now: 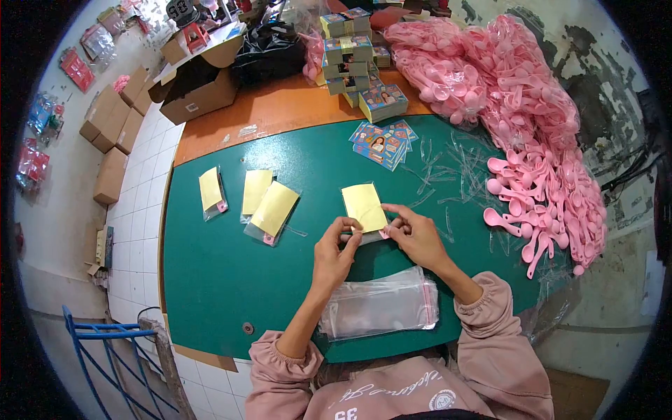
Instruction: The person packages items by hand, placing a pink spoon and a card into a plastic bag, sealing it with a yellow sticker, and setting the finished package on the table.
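Observation:
A clear plastic bag with a yellow card in it lies on the green table in front of me. My left hand pinches its lower left edge. My right hand is closed at its lower right corner, where a bit of pink shows; the fingertips partly hide that corner. Just below my hands is a stack of flat clear plastic bags. To the left lie three bagged yellow cards, among them a single one and an overlapping one, each of these two with pink at its lower end.
Loose pink spoons lie on the right, below big plastic bags of spoons. Thin clear strips are scattered beside blue printed cards. Banded card stacks and an open cardboard box stand at the back.

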`<state>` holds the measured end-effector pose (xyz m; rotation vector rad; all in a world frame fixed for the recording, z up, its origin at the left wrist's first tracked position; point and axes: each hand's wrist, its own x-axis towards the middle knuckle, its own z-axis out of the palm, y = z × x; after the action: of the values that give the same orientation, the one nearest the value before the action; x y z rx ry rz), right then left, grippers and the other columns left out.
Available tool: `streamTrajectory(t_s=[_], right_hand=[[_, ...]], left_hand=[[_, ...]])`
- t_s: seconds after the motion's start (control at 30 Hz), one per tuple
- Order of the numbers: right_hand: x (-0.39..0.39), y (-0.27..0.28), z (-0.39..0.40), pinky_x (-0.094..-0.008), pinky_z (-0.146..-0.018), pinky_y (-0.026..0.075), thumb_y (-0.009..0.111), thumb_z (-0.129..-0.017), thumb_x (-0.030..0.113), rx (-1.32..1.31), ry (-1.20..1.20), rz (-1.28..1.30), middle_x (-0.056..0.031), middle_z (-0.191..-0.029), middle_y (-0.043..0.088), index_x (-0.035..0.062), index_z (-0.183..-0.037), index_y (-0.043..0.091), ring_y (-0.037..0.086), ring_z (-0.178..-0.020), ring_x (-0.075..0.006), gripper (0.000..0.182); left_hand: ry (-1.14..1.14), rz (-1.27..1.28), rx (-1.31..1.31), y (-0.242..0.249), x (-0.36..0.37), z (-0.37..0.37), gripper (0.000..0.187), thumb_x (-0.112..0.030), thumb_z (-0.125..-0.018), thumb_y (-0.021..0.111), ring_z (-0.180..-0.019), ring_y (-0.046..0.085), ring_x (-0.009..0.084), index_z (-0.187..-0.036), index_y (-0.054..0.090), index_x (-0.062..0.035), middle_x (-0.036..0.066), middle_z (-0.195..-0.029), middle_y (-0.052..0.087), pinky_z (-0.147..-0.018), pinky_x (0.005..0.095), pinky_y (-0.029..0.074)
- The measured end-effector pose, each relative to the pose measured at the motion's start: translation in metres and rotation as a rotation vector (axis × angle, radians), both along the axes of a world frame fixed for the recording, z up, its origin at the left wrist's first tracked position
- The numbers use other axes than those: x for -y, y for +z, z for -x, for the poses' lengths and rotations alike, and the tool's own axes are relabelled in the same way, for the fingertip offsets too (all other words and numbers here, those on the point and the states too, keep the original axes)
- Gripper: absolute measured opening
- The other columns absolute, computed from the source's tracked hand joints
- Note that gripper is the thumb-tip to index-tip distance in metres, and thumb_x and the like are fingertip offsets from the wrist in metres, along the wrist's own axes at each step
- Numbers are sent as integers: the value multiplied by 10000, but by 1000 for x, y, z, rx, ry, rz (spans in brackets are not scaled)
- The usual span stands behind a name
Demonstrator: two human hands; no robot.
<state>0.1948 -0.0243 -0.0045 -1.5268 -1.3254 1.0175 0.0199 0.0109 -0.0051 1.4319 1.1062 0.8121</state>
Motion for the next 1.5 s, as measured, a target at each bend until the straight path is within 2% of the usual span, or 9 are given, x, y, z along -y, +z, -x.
streamTrajectory(t_s=[0.43,0.67,0.77,0.9,1.0,1.17,1.33,1.4,1.5], right_hand=[[7,31,-101,-341,-739,442,598,-716,92,647,-69,-284,-118,-946,573,56,-998,577,554,-852,-249,285],[62,13,-212,-425,-752,413,507,-694,5,1071,-491,8,-154,-928,562,41,-907,573,499,-917,-334,225],[63,0,-226,-423,-755,403,460,-766,34,942,-498,-84,-174,-898,556,40,-923,592,505,-882,-354,205],[48,22,-200,-407,-744,416,477,-789,58,1043,-493,-218,-154,-869,573,39,-932,605,528,-834,-352,193],[28,43,-161,-272,-685,430,514,-814,53,853,-396,-397,-75,-839,565,10,-962,580,558,-774,-183,169],[11,48,-100,-197,-613,415,583,-799,71,130,-338,-317,-18,-789,575,41,-966,582,521,-704,-61,170],[9,39,-69,-199,-609,427,596,-791,65,99,-257,-306,-6,-749,575,35,-945,584,527,-674,-58,157],[9,40,-64,-201,-613,432,594,-792,64,157,-263,-308,-6,-746,574,33,-942,587,528,-671,-61,153],[9,38,-64,-202,-618,433,592,-794,61,155,-281,-318,-8,-754,575,33,-944,590,527,-677,-60,153]], left_hand=[[78,-113,91,12,-36,48,530,-68,-852,494,-715,490,86,-1331,277,-138,83,-928,523,-528,197,413],[325,-564,-1153,4,-79,144,347,-154,-838,535,-999,499,347,-1162,476,-44,238,-1112,493,-817,439,421],[587,-793,-1130,4,-70,129,359,-169,-806,578,-1086,418,398,-1110,502,5,264,-1177,438,-885,454,375],[-106,-760,-460,35,-18,44,264,-105,-705,677,-855,546,294,-926,546,-42,117,-861,567,-747,390,438],[-638,-588,-550,31,38,-14,338,-303,-694,689,-885,528,318,-895,558,-64,143,-945,503,-734,384,445],[-665,-414,-283,17,22,-21,192,-136,-730,664,-627,570,243,-852,559,-30,92,-706,544,-592,321,472],[-601,-47,-172,21,18,-14,211,-166,-744,670,-639,576,225,-903,585,-58,87,-715,559,-606,305,469],[-645,-629,-315,15,26,-14,210,-147,-751,661,-676,594,209,-914,576,-46,102,-727,586,-622,303,470],[-767,-398,-290,13,22,-17,208,-143,-765,644,-692,595,205,-928,570,-38,113,-759,593,-636,304,468]])
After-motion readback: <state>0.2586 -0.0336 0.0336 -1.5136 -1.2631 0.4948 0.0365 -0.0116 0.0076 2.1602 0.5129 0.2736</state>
